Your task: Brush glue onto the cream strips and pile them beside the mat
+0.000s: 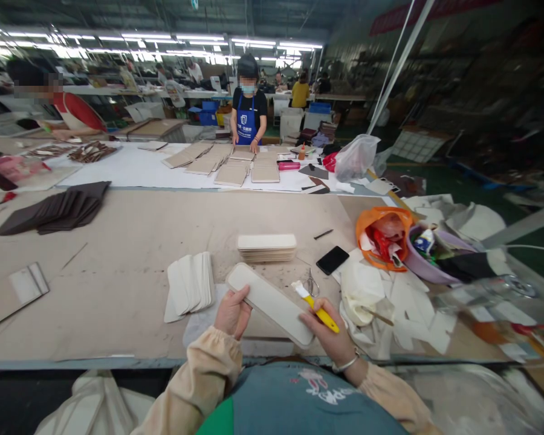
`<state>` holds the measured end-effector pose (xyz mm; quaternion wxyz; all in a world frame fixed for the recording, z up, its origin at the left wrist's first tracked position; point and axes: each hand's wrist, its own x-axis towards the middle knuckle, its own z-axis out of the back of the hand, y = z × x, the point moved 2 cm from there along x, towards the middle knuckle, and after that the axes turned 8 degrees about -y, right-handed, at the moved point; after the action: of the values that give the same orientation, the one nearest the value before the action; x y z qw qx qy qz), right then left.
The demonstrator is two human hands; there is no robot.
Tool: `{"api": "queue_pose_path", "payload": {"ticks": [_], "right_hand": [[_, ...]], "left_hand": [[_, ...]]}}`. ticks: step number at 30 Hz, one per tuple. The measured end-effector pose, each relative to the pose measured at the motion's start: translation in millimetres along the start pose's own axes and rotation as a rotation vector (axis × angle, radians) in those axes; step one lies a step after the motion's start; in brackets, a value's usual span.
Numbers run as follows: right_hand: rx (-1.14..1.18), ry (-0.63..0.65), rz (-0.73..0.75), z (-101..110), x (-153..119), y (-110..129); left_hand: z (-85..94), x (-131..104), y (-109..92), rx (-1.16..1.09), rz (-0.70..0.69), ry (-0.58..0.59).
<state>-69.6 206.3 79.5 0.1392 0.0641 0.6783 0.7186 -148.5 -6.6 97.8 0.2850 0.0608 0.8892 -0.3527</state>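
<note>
A long white panel with rounded ends (272, 305) slants between my two hands above the table. Its upper left end is pinched between the thumb and fingers of my left hand (234, 311). My right hand (330, 332) is closed around a yellow-handled brush (320, 311) and also touches the panel's lower right end. The brush's white tip points up and left. Beyond the panel is a neat stack of similar pieces (266, 248). Fanned white strips (189, 284) lie left of my left hand.
Scissors (312, 283), a black phone (332, 260), an orange bag (383, 238) and a white container (362, 293) are on the right. Dark panels (57, 208) lie at the left. Across the table, a person in a blue apron (247, 118) handles beige panels (265, 168).
</note>
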Motion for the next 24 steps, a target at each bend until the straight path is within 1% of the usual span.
{"api": "queue_pose_path", "payload": {"ticks": [8,12,15,17,19,21,24], "right_hand": [[0.008,0.026,-0.007,0.3,2.5,-7.6],[-0.032,-0.030,-0.006,1.1,5.1,-8.2],[-0.035,-0.086,0.005,2.9,13.5,-9.4],[-0.012,-0.127,0.031,3.4,25.7,-9.9],[0.003,-0.162,0.069,2.4,44.8,-8.8],[-0.011,-0.187,0.115,-0.5,70.3,-5.7],[-0.092,-0.220,0.197,-8.0,116.1,2.0]], "left_hand": [[10.0,12.2,-2.4,-0.031,-0.037,-0.061],[13.9,15.8,-0.5,-0.009,-0.043,-0.073],[17.8,20.7,-1.7,0.110,-0.050,-0.093],[20.7,27.6,-5.6,0.198,-0.048,-0.106],[22.1,38.2,-12.2,0.276,-0.042,-0.102],[20.6,52.7,-21.2,0.379,-0.051,-0.092],[11.7,81.3,-37.3,0.562,-0.115,-0.078]]}}
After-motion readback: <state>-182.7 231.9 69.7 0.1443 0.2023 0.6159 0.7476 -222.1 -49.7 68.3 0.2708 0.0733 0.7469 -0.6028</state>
